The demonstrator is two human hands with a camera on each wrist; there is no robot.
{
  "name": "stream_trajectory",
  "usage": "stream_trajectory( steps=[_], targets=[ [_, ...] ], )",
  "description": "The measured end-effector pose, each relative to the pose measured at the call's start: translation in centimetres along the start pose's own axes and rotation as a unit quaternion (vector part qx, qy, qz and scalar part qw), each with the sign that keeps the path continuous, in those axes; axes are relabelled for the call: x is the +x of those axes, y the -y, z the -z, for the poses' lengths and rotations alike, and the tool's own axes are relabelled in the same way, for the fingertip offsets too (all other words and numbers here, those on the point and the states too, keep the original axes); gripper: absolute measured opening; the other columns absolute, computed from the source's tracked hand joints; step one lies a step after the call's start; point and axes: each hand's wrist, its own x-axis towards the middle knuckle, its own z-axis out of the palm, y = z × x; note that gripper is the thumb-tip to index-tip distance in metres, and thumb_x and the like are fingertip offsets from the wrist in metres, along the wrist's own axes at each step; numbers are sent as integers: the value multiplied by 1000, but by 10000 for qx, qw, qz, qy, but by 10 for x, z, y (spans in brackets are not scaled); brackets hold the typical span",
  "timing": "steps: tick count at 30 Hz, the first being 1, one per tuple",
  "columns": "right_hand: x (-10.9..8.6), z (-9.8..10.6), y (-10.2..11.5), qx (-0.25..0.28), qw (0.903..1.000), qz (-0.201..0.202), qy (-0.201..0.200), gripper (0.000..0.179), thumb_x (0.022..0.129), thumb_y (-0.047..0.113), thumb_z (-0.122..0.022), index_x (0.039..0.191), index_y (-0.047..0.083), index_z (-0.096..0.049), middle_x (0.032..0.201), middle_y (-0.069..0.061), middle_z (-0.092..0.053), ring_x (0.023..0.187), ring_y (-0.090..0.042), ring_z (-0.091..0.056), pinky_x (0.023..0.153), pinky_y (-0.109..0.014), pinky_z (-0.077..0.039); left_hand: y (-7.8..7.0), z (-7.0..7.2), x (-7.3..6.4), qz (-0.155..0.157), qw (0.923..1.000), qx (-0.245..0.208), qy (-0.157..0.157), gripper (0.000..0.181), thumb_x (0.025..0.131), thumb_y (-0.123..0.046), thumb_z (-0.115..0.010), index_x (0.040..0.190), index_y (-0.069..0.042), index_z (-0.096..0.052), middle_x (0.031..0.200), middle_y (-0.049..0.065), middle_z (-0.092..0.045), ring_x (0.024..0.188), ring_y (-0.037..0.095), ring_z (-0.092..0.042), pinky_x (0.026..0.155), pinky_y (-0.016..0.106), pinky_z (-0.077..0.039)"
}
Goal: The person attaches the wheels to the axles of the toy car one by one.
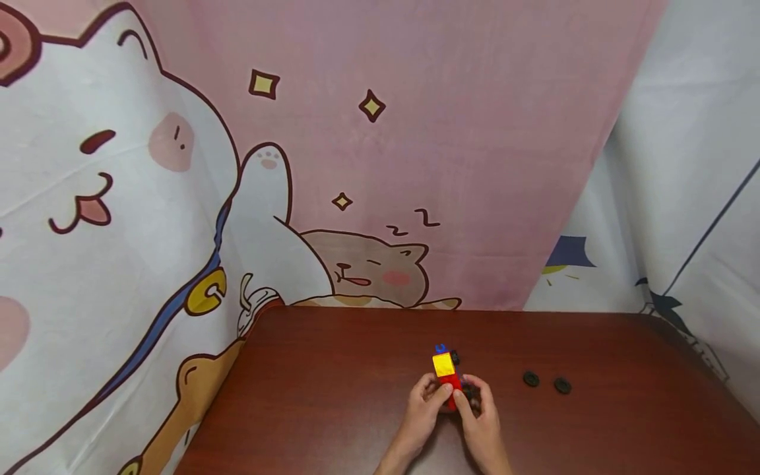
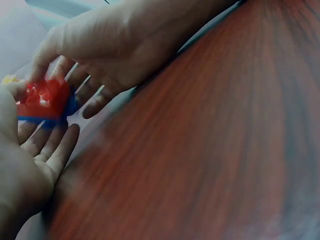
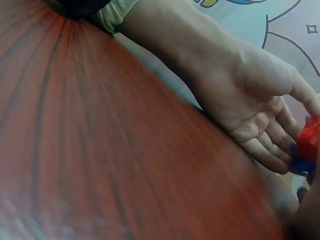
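A small toy truck (image 1: 449,380) is held by both hands in the head view. It has a yellow block (image 1: 443,364) at its far end, a blue hook (image 1: 440,348) beyond that and a black wheel (image 1: 455,357) on its right side. My left hand (image 1: 421,412) grips the near red part from the left, thumb on top. From the other side my right hand (image 1: 482,422) holds the same part, its thumb also on top. Red studs (image 2: 44,94) over a blue base show between the hands in the left wrist view. The fingers hide much of the underside.
Two loose black wheels (image 1: 531,379) lie on the brown wooden table (image 1: 332,382), to the right of the hands. Behind the table hangs a pink cloth (image 1: 475,132) printed with cartoon animals, and white cloth (image 1: 683,165) closes the right side.
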Motion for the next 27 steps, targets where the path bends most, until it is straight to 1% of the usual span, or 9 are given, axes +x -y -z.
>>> stream_trajectory(
  steps=[3,6,8,11,14,17,22,24,27],
  targets=[
    [1,-1,-4,-125,9994,285,-135,44,96,12,-66,135,1,-49,129,-11,-55,104,1,-50,83,-13,-43,2,0,0,-102,9997,-164,-169,33,97,-11,-62,118,12,-53,101,7,-70,82,5,-67,72,23,-57],
    [0,-1,-7,-364,9961,748,-305,46,89,7,-73,130,0,-54,124,-6,-54,105,-5,-51,84,-15,-40,3,0,2,-197,9991,-213,-307,32,97,-10,-62,116,13,-51,96,4,-69,80,5,-67,69,23,-57],
    [0,-1,-9,-676,9904,1137,-389,50,82,6,-79,127,1,-56,120,-4,-54,100,-7,-52,81,-17,-41,4,-1,2,-301,9986,-173,-397,31,96,-10,-63,114,12,-51,94,1,-68,79,5,-67,68,22,-57],
    [0,-1,-12,-1252,9772,1645,-477,56,73,5,-86,123,3,-59,111,-3,-54,90,-9,-52,71,-17,-42,5,-1,3,-454,9975,-55,-538,31,94,-10,-66,109,12,-51,91,-2,-66,78,5,-66,67,19,-54],
    [1,-2,-14,-1574,9682,1869,-531,55,70,5,-87,118,5,-61,104,-3,-55,79,-7,-50,63,-15,-42,7,0,3,-502,9971,15,-576,30,92,-10,-69,106,11,-51,90,-2,-64,76,4,-65,65,17,-52],
    [2,-3,-16,-1439,9713,1799,-584,47,72,2,-85,113,1,-64,100,-5,-56,72,-7,-49,61,-13,-41,8,1,2,-413,9978,13,-518,30,92,-10,-70,107,10,-53,91,-1,-62,75,5,-65,63,18,-54],
    [3,1,-11,-1077,9902,857,-220,32,91,13,-72,118,-1,-62,103,-5,-56,72,-2,-49,62,-17,-45,3,1,1,-297,9988,-18,-388,28,95,-11,-66,110,11,-55,94,3,-63,75,6,-65,61,22,-56],
    [3,4,-8,-966,9941,494,-74,31,99,19,-63,122,-1,-60,106,-6,-56,77,-1,-49,64,-19,-45,1,1,0,-285,9990,-54,-348,29,95,-11,-65,113,11,-56,97,6,-63,76,7,-65,62,24,-57],
    [3,7,-6,-732,9968,334,-27,31,103,21,-54,126,-1,-59,108,-7,-57,83,0,-50,69,-20,-45,0,1,0,-183,9994,-57,-284,32,94,-11,-66,119,7,-57,105,11,-64,81,8,-64,65,25,-57]
  ],
)
